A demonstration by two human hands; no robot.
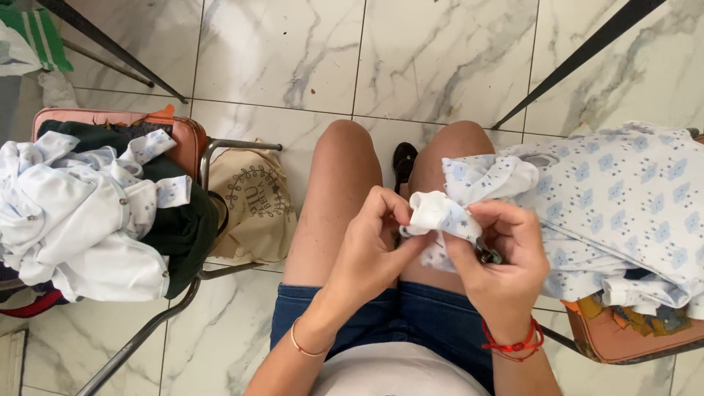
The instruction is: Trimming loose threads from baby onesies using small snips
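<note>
Fingers [411, 220] pinching baby garment [609, 198], marble floor tiles [440, 59], laundry-piled chairs [187, 139]

Beige cloth bag [253, 209] with dark round printed emblem, on floor under chair, nine o'clock from hands.

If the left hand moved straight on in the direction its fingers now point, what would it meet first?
The left hand points right, toward the white patterned garment it already pinches. Just past that fold it would probably meet the right hand, though depth is hard to judge.
</note>
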